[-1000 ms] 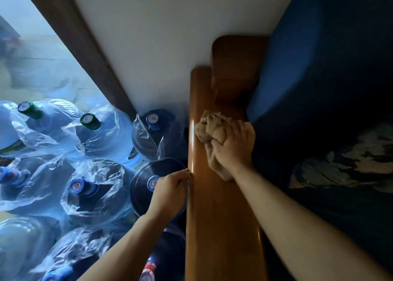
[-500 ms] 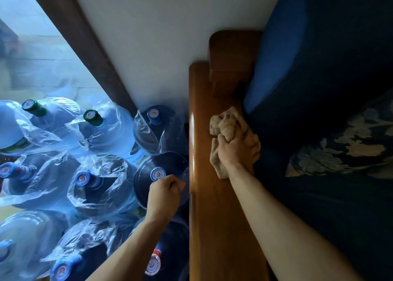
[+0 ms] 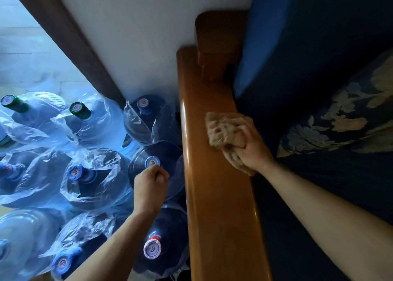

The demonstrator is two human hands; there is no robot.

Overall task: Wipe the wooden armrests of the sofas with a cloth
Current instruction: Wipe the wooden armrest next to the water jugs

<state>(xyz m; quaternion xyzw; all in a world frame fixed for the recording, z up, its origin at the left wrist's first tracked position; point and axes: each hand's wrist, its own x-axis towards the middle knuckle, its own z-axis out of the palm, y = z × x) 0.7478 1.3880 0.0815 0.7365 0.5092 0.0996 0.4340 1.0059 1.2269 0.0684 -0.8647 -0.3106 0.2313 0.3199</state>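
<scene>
Your right hand (image 3: pixel 252 146) is gripping the crumpled beige cloth (image 3: pixel 225 129) at the glossy brown wooden armrest's (image 3: pixel 217 195) inner edge, left hand (image 3: pixel 150 187) clenched empty, so be pressing flat along the grain.

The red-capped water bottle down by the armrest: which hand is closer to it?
Left. The left hand hangs curled just above the red-capped bottle, beside the armrest. The right hand grips the cloth on the armrest's far side.

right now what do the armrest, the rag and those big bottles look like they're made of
Armrest: wood, seemingly glossy varnish; light streaks shine along its rounded edge.
Rag in the right hand: soft woven cloth, matte tan, bunched into folds.
Water bottles: likely translucent bluish plastic, wrapped in thin clear film that crinkles.
</scene>
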